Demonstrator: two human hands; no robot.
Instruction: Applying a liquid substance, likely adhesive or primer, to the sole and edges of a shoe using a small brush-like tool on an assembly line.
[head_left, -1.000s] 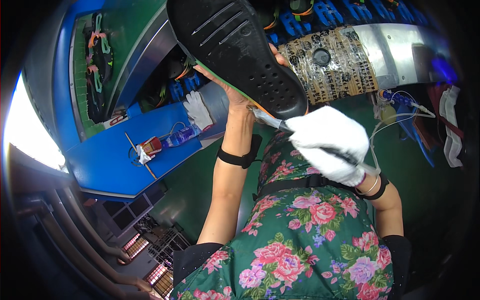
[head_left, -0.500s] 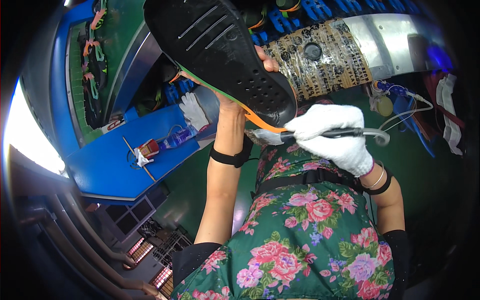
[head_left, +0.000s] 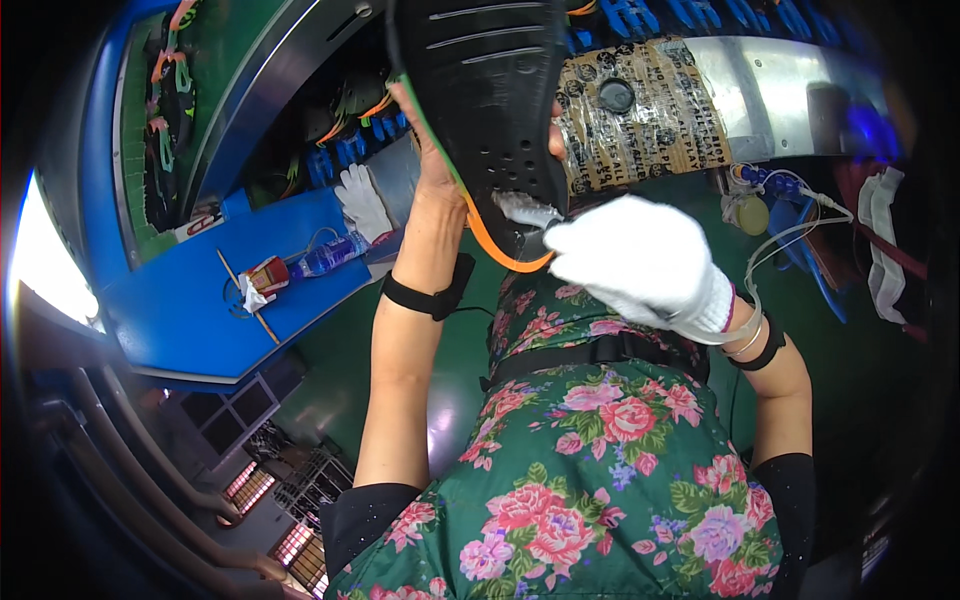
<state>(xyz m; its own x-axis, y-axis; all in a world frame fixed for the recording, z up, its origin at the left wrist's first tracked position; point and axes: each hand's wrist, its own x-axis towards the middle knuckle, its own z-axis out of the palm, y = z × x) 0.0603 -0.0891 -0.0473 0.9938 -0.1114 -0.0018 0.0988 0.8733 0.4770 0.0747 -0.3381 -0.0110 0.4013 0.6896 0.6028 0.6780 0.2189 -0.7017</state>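
Observation:
A black shoe sole (head_left: 480,110) with a green and orange rim fills the upper middle, its holed face toward me. My bare left hand (head_left: 430,160) is closed around it, fingertips showing at its right edge and most of the fingers hidden behind it. In a white knitted glove, my right hand (head_left: 635,260) is closed on a brush with a dark handle. Pale bristles of the brush (head_left: 525,210) lie against the sole near its lower end. A clear tube (head_left: 750,270) runs beside my right wrist; where it meets the brush is hidden.
On the blue table (head_left: 190,310) at left are a white glove (head_left: 364,203), a blue-tinted plastic bottle (head_left: 328,256), a red container (head_left: 266,274) and a thin stick (head_left: 247,297). Taped cardboard (head_left: 645,130) covers part of a metal edge (head_left: 780,95) ahead. Shoe parts (head_left: 170,110) line a green belt at far left.
The brush has moved from the sole's lower edge onto its holed face. My left hand has turned the sole more upright, and the gloved hand has shifted slightly left.

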